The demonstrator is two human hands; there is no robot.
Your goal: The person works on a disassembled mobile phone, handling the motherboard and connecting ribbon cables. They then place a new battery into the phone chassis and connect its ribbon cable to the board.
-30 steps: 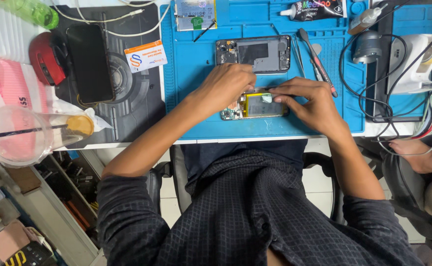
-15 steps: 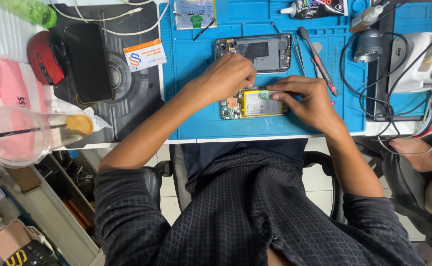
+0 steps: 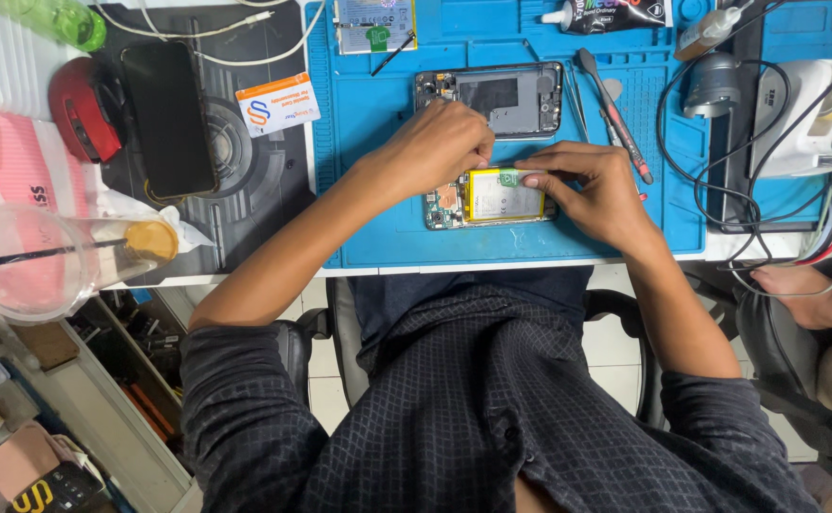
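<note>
An opened phone [image 3: 454, 204] with a yellow-edged battery [image 3: 503, 198] lies on the blue work mat [image 3: 378, 228]. My left hand [image 3: 435, 147] rests at the phone's upper left edge, its fingers curled and pinched at the battery's top. My right hand [image 3: 592, 185] holds the phone's right end, and its forefinger presses a small green tab [image 3: 511, 177] at the battery's top edge. A second phone frame [image 3: 501, 95] lies just beyond the hands.
Tweezers and a prying tool [image 3: 615, 114] lie to the right of the frame, with a glue tube [image 3: 606, 14] behind. A black phone [image 3: 167, 119], a red mouse [image 3: 84, 119] and a plastic cup [image 3: 27, 261] sit left. Cables and a white device [image 3: 796, 119] crowd the right.
My left hand has slid up and off the opened phone, and more of the battery shows. My right hand stays at the phone's right end.
</note>
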